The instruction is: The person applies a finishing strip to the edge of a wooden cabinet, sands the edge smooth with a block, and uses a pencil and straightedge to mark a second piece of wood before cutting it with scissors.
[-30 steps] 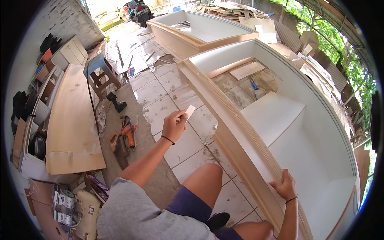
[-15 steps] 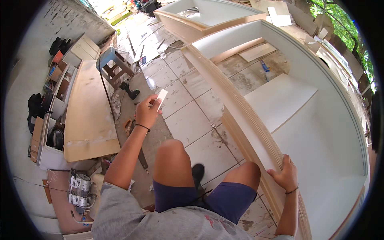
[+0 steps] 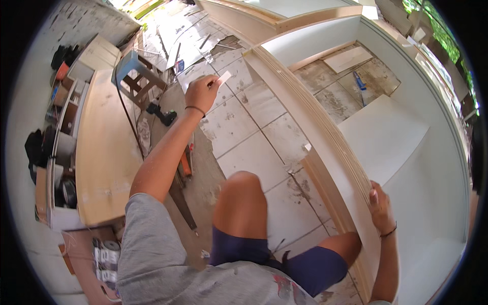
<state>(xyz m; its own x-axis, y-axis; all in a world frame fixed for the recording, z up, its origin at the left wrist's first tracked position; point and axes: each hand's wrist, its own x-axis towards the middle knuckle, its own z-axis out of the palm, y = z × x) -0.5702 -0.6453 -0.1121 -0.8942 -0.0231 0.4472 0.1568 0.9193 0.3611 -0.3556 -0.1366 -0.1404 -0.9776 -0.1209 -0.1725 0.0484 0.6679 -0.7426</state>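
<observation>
One small pale strip (image 3: 223,78) is being pinched between the thumb and fingers of the person's left hand (image 3: 202,94), which is reaching out over the tiled floor (image 3: 236,152), between a blue stool (image 3: 133,66) and a white-lined cabinet frame (image 3: 325,122); the right hand (image 3: 382,211) is resting at the frame's near rim, fingers partly curled, though whether it is gripping cannot be told; a blue-handled tool (image 3: 360,81) is lying inside the frame; a black drill (image 3: 161,114) is lying just beside the stool, near an orange tool (image 3: 186,163).
</observation>
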